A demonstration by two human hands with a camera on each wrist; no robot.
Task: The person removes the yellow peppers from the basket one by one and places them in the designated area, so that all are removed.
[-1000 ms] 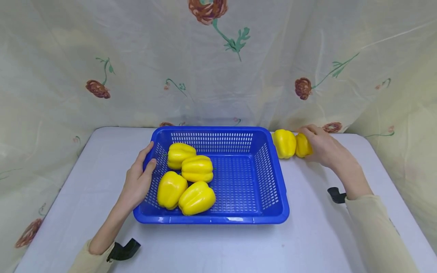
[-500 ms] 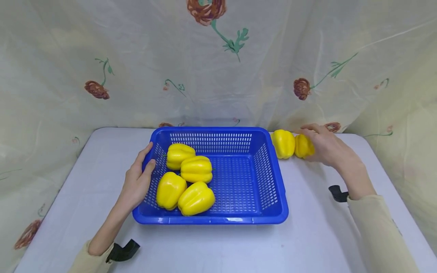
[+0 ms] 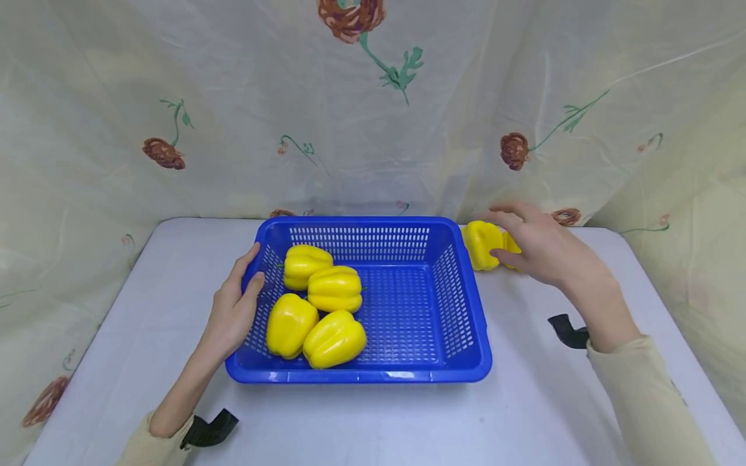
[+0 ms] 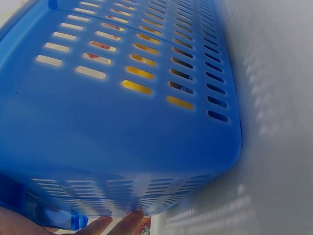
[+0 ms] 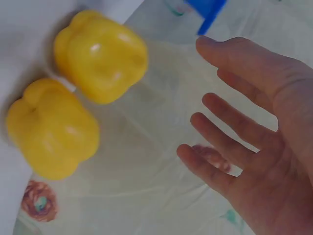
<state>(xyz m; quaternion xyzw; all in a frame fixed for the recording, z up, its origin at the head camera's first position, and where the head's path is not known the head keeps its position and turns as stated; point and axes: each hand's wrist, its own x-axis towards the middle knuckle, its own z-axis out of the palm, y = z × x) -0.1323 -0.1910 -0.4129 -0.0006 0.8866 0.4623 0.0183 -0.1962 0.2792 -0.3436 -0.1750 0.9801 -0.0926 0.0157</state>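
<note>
White surface lies under the basket, floral curtain behind; left hand grips the basket, right hand hovers spread, empty.

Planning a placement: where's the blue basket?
Near centre in the head view, the blue basket sits on the table, left hand gripping its left rim, two peppers outside its right.

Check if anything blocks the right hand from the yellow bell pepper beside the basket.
Nothing visible: the right hand hovers by the yellow bell pepper, with only open space between them in the right wrist view.
</note>
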